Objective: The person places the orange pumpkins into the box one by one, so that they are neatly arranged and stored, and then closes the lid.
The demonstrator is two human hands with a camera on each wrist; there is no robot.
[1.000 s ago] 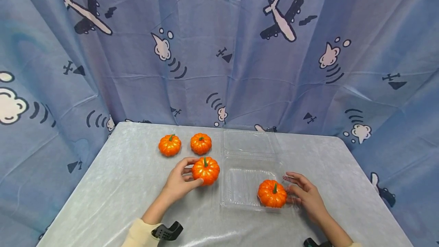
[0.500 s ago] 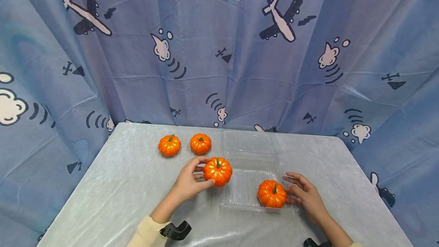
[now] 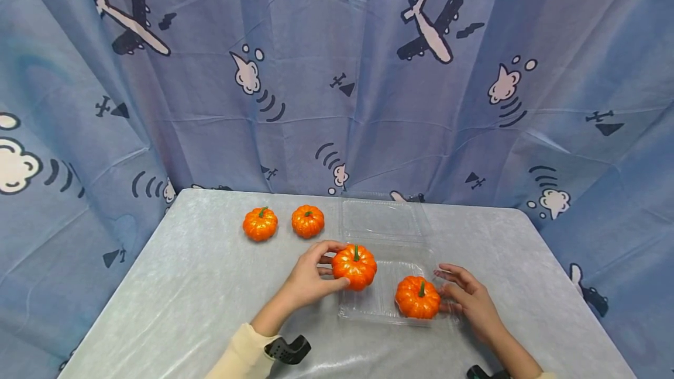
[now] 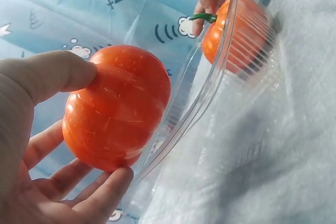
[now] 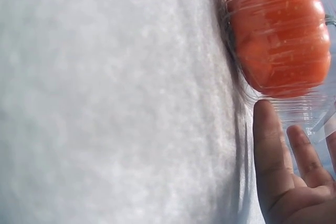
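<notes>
A small orange pumpkin (image 3: 354, 268) with a green stem is gripped between the thumb and fingers of my left hand (image 3: 309, 276). It is over the left side of a clear plastic box (image 3: 367, 307); the left wrist view has the pumpkin (image 4: 118, 108) beside the box's rim (image 4: 181, 127). Inside the box, at its near right corner, sits another pumpkin (image 3: 418, 298). My right hand (image 3: 475, 306) is at the box's right side, fingers extended. In the right wrist view its thumb (image 5: 269, 148) reaches the plastic wall just below the boxed pumpkin (image 5: 281, 35).
Two more pumpkins, one on the left (image 3: 260, 224) and one on the right (image 3: 308, 221), stand at the back of the table (image 3: 174, 285). The box's clear lid (image 3: 381, 219) lies folded back behind it. A blue patterned curtain (image 3: 295, 75) hangs beyond the table.
My left hand has carried its pumpkin rightward, from beside the box to over its left part. The right hand and the other pumpkins have stayed in place.
</notes>
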